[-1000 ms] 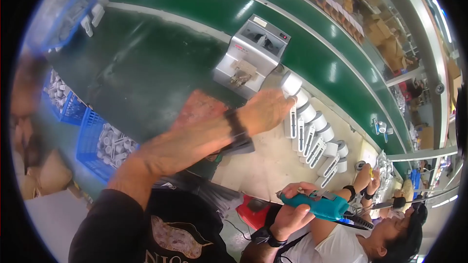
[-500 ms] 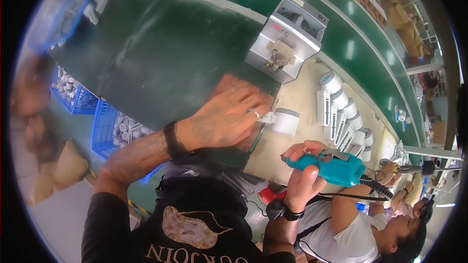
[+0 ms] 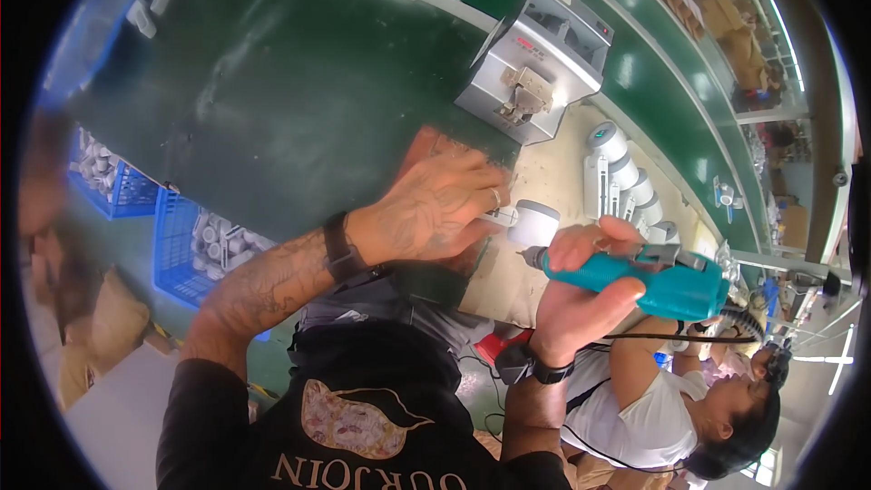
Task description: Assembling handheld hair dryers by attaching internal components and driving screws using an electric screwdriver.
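Observation:
My left hand (image 3: pixel 440 209) reaches across the green work surface, palm down over a reddish-brown pad (image 3: pixel 422 150). Its fingers are closed on the narrow end of a white plastic part, whose wide round body (image 3: pixel 535 221) sticks out to the right. In my right hand (image 3: pixel 581 304) lies a teal electric screwdriver (image 3: pixel 667 285), gripped around its front end. The tip points left, just below the white part and apart from it as far as I can see. My left fingertips are partly hidden behind the hand.
A grey machine (image 3: pixel 540 63) stands at the far side. Several white cylindrical units (image 3: pixel 626 168) are lined up on the right. Blue baskets (image 3: pixel 181 254) of small white parts sit at the left. A co-worker in a white shirt (image 3: pixel 635 390) is close on the right.
My right hand has moved slightly up and right with the screwdriver, which is now more level. The left hand keeps its grip on the white part. The whole view has shifted a little.

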The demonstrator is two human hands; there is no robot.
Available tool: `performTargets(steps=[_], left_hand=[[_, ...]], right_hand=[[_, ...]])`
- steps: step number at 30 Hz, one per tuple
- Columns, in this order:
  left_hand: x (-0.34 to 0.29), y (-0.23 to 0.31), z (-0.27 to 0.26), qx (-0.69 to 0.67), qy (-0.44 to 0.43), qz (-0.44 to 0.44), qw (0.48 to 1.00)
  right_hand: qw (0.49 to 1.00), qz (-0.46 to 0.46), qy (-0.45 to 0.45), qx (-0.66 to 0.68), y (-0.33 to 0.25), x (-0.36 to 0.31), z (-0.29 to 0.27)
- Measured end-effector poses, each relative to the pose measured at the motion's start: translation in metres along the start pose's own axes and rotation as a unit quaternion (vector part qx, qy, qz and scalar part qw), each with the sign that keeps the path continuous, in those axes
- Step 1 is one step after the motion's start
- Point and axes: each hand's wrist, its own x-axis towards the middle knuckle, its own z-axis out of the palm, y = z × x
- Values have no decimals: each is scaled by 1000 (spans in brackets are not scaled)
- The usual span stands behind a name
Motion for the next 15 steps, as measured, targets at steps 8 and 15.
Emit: performTargets(steps=[8,15], left_hand=[[0,-6,-5,-6,-1,26,1000],[0,-7,-1,-31,39,11,999]], right_hand=[[999,-43,11,2,20,23,30],[999,-41,19,0,31,26,31]])
